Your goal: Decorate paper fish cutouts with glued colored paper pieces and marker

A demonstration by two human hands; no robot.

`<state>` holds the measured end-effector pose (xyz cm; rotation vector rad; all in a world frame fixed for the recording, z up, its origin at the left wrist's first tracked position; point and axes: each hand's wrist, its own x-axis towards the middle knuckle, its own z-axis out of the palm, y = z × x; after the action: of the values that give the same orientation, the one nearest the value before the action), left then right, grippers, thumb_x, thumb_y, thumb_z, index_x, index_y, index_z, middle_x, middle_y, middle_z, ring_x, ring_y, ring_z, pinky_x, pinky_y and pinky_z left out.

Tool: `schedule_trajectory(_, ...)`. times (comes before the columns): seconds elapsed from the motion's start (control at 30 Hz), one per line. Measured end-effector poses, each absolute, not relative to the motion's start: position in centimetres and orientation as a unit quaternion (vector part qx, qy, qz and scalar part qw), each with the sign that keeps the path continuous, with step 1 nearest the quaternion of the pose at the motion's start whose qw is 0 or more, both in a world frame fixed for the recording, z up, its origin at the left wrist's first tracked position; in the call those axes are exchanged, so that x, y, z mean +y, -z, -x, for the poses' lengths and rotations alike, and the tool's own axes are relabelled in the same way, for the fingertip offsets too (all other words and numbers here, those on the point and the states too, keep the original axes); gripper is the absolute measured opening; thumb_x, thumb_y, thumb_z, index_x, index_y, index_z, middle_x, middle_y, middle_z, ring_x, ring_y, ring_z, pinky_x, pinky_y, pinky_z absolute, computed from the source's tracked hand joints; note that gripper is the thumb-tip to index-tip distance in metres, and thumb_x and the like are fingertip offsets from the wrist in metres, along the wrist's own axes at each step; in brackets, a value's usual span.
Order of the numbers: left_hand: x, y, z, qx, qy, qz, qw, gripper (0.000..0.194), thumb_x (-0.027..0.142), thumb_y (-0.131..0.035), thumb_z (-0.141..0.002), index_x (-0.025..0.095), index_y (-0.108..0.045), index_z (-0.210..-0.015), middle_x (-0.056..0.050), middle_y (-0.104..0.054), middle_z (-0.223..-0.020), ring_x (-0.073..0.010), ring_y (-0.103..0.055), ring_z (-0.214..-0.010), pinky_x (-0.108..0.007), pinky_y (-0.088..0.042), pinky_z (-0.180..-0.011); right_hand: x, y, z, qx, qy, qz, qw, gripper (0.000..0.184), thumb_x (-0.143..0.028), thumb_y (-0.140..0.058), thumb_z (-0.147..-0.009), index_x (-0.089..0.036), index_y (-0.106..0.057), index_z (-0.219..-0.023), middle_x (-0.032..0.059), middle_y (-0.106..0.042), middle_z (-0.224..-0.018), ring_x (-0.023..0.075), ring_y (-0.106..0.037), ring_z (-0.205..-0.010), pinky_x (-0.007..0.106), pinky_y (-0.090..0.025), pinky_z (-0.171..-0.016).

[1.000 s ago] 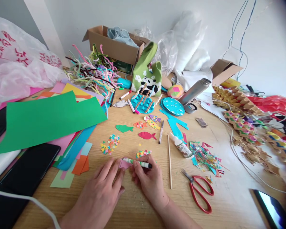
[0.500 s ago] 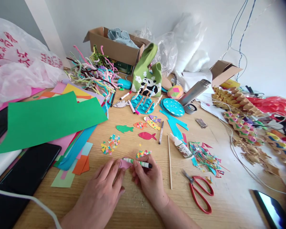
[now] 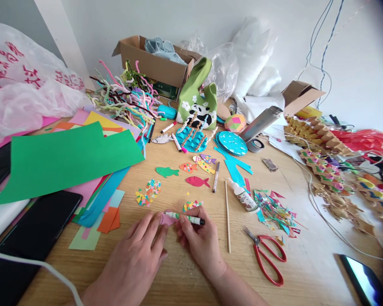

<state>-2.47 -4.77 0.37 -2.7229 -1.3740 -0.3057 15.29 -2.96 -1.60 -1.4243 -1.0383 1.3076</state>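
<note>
A small pink paper cutout (image 3: 167,219), partly hidden by fingers, lies on the table near its front. My left hand (image 3: 137,246) lies over its left side, fingers stretched out and fingertips resting on it. In a pinch, my right hand (image 3: 199,238) holds a white and green marker (image 3: 188,218), its tip at the cutout and its dark end to the right. Just beyond are a pile of coloured paper dots (image 3: 192,206) and small paper bits (image 3: 148,192). Further off lie a red paper fish (image 3: 198,181), a green paper fish (image 3: 167,171) and several decorated fish (image 3: 205,164).
At right are a wooden stick (image 3: 227,216), a glue bottle (image 3: 245,198), red-handled scissors (image 3: 268,257) and paper scraps (image 3: 276,210). Green card (image 3: 73,161) and a black phone (image 3: 35,242) lie left. A steel flask (image 3: 261,123) and panda bag (image 3: 194,100) stand behind.
My right hand and the marker have shifted very slightly to the right. My left hand and the pink cutout look the same.
</note>
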Motion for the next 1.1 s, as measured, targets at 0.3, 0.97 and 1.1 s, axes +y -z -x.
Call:
schedule_trajectory(0.3, -4.57, -0.49, 2.41, -0.447, 0.107, 0.887, 0.045, 0.037, 0.027, -0.054, -0.093, 0.013, -0.067, -0.124, -0.013, -0.067, -0.13, -0.0297, -0.061, -0.118, -0.042, -0.052, -0.095, -2.78, 1.2, -15.15, -0.423, -0.531, 0.581, 0.449, 0.041, -0.058, -0.069, -0.083, -0.021, -0.05, -0.079, -0.0034, -0.06, -0.054, 0.0072, -0.05, -0.038, 0.016, -0.038, -0.034)
schedule_trajectory(0.97, -4.73, -0.28, 2.53, -0.451, 0.084, 0.888, 0.018, 0.037, 0.029, -0.052, -0.095, 0.015, -0.065, -0.127, -0.013, -0.064, -0.135, -0.0292, -0.057, -0.123, -0.043, -0.05, -0.099, -2.9, 1.3, -15.26, -0.427, -0.531, 0.583, 0.443, 0.039, -0.055, -0.067, -0.085, -0.021, -0.05, -0.079, -0.0034, -0.06, -0.056, 0.0076, -0.05, -0.039, 0.017, -0.039, -0.037)
schedule_trajectory(1.1, -4.75, -0.21, 2.64, -0.449, 0.094, 0.888, 0.012, 0.039, 0.03, -0.054, -0.095, 0.014, -0.063, -0.129, -0.014, -0.063, -0.135, -0.0297, -0.056, -0.124, -0.043, -0.049, -0.1, -2.93, 1.11, -15.24, -0.432, -0.529, 0.582, 0.441, 0.041, -0.057, -0.067, -0.085, -0.021, -0.051, -0.077, -0.0036, -0.058, -0.053, 0.0079, -0.05, -0.039, 0.017, -0.038, -0.036)
